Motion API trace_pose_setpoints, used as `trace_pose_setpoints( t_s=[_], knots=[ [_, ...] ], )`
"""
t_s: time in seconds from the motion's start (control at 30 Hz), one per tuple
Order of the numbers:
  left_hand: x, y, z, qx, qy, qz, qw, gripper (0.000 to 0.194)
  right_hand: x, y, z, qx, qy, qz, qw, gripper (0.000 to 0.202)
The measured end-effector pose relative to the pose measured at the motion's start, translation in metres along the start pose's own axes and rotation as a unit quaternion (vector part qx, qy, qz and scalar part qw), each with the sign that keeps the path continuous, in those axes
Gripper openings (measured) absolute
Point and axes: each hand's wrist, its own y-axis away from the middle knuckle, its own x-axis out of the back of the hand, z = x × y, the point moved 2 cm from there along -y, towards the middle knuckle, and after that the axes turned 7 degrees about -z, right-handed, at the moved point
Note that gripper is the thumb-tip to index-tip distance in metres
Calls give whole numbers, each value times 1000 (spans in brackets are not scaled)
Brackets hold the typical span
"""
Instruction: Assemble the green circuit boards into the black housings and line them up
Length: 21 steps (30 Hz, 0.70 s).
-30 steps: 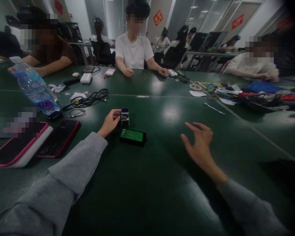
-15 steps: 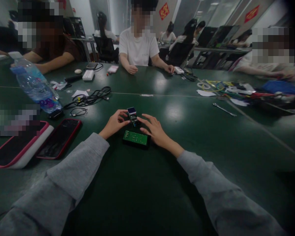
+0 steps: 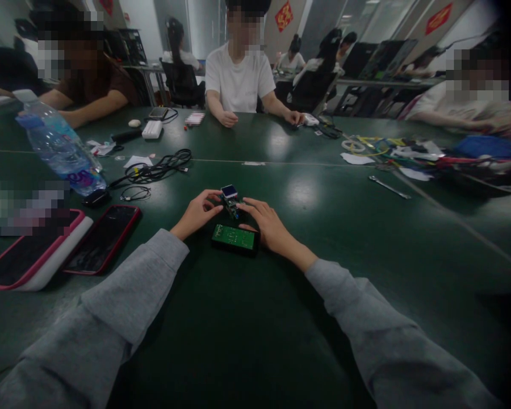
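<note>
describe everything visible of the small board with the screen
The small board looks green and dark, crowded with parts too small to name. A dark, pale-edged screen fills its far end; a blue spot shows near the other. It slants between the left hand and right hand, both seeming to touch its sides, just beyond the black case.

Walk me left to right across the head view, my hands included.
Pink-rimmed rectangular device, black phone with red edges, bare left hand, small green circuit board with screen, bare right hand, silver metal wrench.
</note>
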Motion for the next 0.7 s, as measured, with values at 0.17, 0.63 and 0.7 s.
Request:
trace_pose_setpoints(
  t_s=[0.17,0.63,0.7],
  knots=[
    [0,0,-2,4,-3,7,1000,39,3,-1,2,-40,-28,60,997,28],
    [0,0,-6,3,-2,5,1000,38,0,1,27,-166,-202,136,956,29],
    [0,0,-6,4,1,7,1000,38,-1,1,29,-179,-223,132,949,30]
  ],
)
